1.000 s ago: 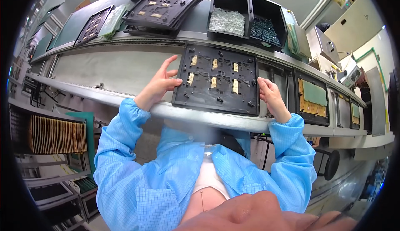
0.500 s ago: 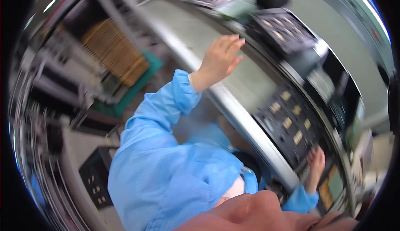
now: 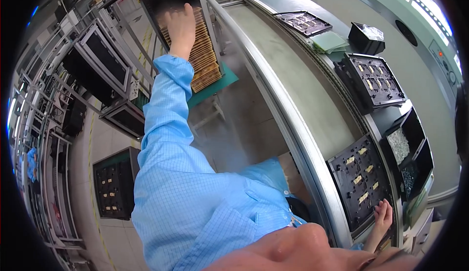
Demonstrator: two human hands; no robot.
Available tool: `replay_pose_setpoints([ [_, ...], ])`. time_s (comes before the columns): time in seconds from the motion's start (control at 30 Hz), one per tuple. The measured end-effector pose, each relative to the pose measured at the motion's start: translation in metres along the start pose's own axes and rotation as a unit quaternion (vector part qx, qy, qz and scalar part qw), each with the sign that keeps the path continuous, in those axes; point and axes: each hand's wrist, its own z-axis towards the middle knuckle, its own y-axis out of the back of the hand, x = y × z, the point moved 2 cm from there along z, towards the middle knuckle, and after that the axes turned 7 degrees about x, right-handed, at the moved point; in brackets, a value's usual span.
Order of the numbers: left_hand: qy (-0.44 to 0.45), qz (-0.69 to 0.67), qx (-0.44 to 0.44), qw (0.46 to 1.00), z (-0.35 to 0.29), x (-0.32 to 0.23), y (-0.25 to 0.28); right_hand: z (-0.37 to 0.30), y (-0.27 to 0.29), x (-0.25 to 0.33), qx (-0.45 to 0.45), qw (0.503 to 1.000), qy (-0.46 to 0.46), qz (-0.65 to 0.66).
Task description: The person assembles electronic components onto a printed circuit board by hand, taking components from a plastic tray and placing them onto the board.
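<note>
My left hand [image 3: 181,31] is stretched out to a rack [image 3: 201,5] at the upper left, over the upper end of a stack of tan boards [image 3: 205,68]. Its fingers are spread and nothing shows in them; the fingertips blur against the dark inside of the rack. At the lower right, my right hand [image 3: 383,216] has its fingers bent and close together by the edge of a black fixture tray [image 3: 349,183]. What they hold, if anything, is hidden. Several small pale pieces sit in that tray, which lies on a conveyor line.
The conveyor's metal rail [image 3: 288,119] runs between me and its belt [image 3: 303,85]. Beyond stand stacked black trays [image 3: 373,83], bins of small parts [image 3: 398,144] and a black box [image 3: 366,39]. Another black tray [image 3: 110,188] is low on the left, near metal frames [image 3: 97,61].
My left hand has swung from above the conveyor to the board rack on the left. The view has turned left, while my right hand stays by the tray's edge.
</note>
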Motion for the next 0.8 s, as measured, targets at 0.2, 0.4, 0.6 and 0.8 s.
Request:
replay_pose_setpoints([
  [0.2,-0.15,-0.057,-0.134,0.978,-0.037,0.006,0.045,0.001,-0.036,0.047,0.058,0.992,0.105,-0.044],
  [0.4,-0.313,-0.237,-0.278,0.877,-0.097,-0.049,0.166,-0.003,-0.091,0.085,0.174,0.977,0.124,0.026],
  [0.6,-0.535,-0.478,-0.299,0.629,-0.15,-0.113,0.236,-0.021,-0.188,0.153,0.413,0.805,-0.061,0.422],
  [0.8,-0.61,-0.555,-0.302,0.479,-0.196,-0.187,0.262,-0.012,-0.186,0.122,0.219,0.906,-0.047,0.358],
])
